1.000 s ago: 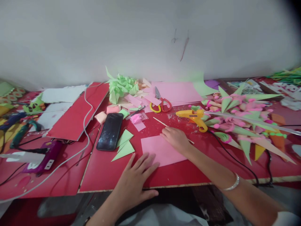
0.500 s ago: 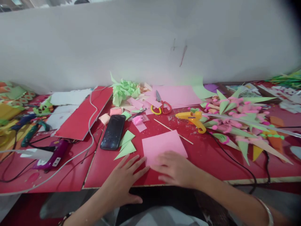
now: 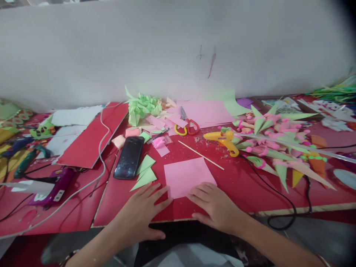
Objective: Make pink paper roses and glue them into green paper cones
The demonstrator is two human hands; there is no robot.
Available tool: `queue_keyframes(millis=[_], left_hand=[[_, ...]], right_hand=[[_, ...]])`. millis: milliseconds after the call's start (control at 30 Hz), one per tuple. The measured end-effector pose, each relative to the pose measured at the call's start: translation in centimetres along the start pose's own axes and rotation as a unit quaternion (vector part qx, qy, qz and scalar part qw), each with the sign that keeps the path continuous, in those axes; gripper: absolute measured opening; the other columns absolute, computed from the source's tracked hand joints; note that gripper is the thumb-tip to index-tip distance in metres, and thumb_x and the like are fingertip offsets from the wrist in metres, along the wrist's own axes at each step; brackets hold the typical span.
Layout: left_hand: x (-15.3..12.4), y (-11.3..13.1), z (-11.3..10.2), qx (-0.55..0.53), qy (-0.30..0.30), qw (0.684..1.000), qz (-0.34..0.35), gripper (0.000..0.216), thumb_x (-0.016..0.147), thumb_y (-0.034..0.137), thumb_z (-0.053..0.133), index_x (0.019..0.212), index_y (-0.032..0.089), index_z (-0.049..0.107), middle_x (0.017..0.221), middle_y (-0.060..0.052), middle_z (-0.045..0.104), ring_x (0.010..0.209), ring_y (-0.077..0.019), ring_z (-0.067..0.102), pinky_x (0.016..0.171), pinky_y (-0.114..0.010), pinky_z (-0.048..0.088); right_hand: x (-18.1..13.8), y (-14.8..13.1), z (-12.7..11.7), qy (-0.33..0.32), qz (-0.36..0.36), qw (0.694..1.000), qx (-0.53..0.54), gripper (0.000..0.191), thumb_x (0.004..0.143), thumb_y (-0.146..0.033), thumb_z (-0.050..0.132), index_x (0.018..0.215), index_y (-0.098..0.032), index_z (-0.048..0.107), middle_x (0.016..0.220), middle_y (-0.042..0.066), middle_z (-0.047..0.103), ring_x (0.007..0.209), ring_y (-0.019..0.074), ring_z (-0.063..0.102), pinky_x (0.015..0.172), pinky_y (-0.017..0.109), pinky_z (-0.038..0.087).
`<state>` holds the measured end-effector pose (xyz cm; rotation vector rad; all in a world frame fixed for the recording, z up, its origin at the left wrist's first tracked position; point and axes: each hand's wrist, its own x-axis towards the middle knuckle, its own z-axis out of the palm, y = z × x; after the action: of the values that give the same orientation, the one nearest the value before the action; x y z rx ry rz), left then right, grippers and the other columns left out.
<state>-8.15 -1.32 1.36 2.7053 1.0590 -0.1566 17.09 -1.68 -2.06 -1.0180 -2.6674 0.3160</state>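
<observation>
A pink rectangular sheet of paper [image 3: 187,175] lies flat on the red table in front of me. My left hand [image 3: 146,211] rests with fingers spread at the sheet's lower left corner, its fingertips touching or nearly touching the edge. On the lower right part of the sheet lie the fingers of my right hand [image 3: 213,204], stretched out, with the thumb apart. Neither hand grips anything. Green paper triangles [image 3: 146,172] are just beyond my left fingers, beside a black phone [image 3: 128,157]. A thin wooden stick [image 3: 200,155] lies behind the sheet.
A yellow glue gun [image 3: 222,141] and a pile of pink and green paper cones [image 3: 267,141] lie to the right. Scissors [image 3: 187,125] and paper scraps [image 3: 144,105] are at the back. On the left are a red board [image 3: 93,139], a purple power strip [image 3: 52,187] and a white cable [image 3: 104,163].
My right hand has slid right and toward me, from the sheet's lower middle to its lower right corner. My left hand stays by the left corner. The camera view has shifted slightly.
</observation>
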Motion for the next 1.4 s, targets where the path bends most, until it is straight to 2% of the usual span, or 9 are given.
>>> queue_keyframes(millis=[200,500,767,933,1033,1133,1233,1300,1400], left_hand=[[0.2,-0.2,-0.3,-0.014,-0.022,1.000,-0.002,0.072,0.057,0.046,0.068,0.123,0.031,0.043,0.133,-0.006,0.038,0.120,-0.0309,0.035,0.097,-0.047,0.031],[0.1,-0.3,-0.3,-0.016,-0.039,0.999,-0.007,0.069,0.061,0.044,0.065,0.124,0.032,0.041,0.135,-0.004,0.036,0.122,-0.0310,0.033,0.096,-0.048,0.031],[0.0,-0.2,-0.1,-0.027,-0.004,1.000,-0.006,0.064,0.063,0.042,0.063,0.123,0.031,0.043,0.133,-0.003,0.039,0.121,-0.0287,0.034,0.098,-0.045,0.029],[0.3,-0.1,-0.2,-0.031,0.018,0.999,-0.007,0.058,0.064,0.038,0.063,0.119,0.030,0.047,0.129,-0.003,0.044,0.119,-0.0286,0.036,0.097,-0.045,0.030],[0.9,0.0,-0.2,-0.042,0.030,0.999,-0.015,0.045,0.070,0.036,0.058,0.113,0.030,0.050,0.121,-0.003,0.049,0.112,-0.0253,0.042,0.094,-0.042,0.033],[1.8,0.2,0.1,-0.051,0.053,0.997,-0.033,0.043,0.073,0.033,0.056,0.115,0.028,0.047,0.115,-0.003,0.051,0.105,-0.0229,0.045,0.090,-0.038,0.036],[2.6,0.4,0.5,-0.061,0.067,0.994,-0.066,0.046,0.074,0.031,0.056,0.118,0.026,0.044,0.111,-0.004,0.052,0.101,-0.0222,0.046,0.086,-0.037,0.038],[3.0,0.4,0.8,-0.071,0.077,0.991,-0.084,0.046,0.073,0.032,0.057,0.116,0.026,0.045,0.110,-0.004,0.052,0.099,-0.0222,0.047,0.085,-0.037,0.038],[3.8,0.0,1.2,-0.078,0.112,0.986,-0.097,0.042,0.072,0.031,0.058,0.112,0.024,0.049,0.106,-0.005,0.053,0.097,-0.0224,0.048,0.084,-0.037,0.038]], right_hand=[[-2.9,1.7,-1.0,0.064,0.037,0.996,-0.042,0.031,0.083,-0.031,0.044,0.105,-0.017,0.059,0.101,0.008,0.062,0.094,0.0207,0.053,0.085,0.038,0.041],[-4.3,2.9,-1.1,0.096,0.101,0.989,-0.043,0.026,0.083,-0.027,0.042,0.097,-0.018,0.063,0.098,0.008,0.063,0.093,0.0200,0.055,0.081,0.036,0.046],[-5.3,4.0,-1.6,0.095,0.140,0.984,-0.060,0.024,0.083,-0.026,0.042,0.091,-0.019,0.064,0.095,0.008,0.062,0.090,0.0197,0.057,0.077,0.034,0.047],[-4.9,4.9,-2.0,0.125,0.195,0.969,-0.087,0.023,0.083,-0.023,0.040,0.080,-0.016,0.062,0.086,0.009,0.062,0.079,0.0191,0.059,0.069,0.033,0.049],[-3.2,4.2,-1.7,0.113,0.150,0.980,-0.061,0.023,0.081,-0.026,0.047,0.098,-0.017,0.058,0.100,0.009,0.060,0.093,0.0198,0.055,0.080,0.034,0.047],[-0.9,3.3,-1.1,0.061,0.063,0.995,-0.048,0.042,0.075,-0.031,0.056,0.115,-0.017,0.049,0.115,0.009,0.055,0.106,0.0214,0.049,0.087,0.035,0.044],[0.9,3.3,-0.5,0.062,0.020,0.994,-0.092,0.029,0.077,-0.025,0.054,0.104,-0.014,0.056,0.106,0.010,0.060,0.097,0.0214,0.055,0.084,0.036,0.045],[1.5,3.6,-0.2,0.065,-0.018,0.988,-0.139,0.018,0.078,-0.014,0.049,0.093,-0.013,0.060,0.094,0.009,0.064,0.087,0.0208,0.058,0.082,0.037,0.045],[2.0,4.0,-0.4,0.073,-0.052,0.980,-0.178,0.023,0.077,-0.002,0.042,0.084,-0.013,0.061,0.080,0.008,0.065,0.075,0.0194,0.060,0.080,0.038,0.045]])
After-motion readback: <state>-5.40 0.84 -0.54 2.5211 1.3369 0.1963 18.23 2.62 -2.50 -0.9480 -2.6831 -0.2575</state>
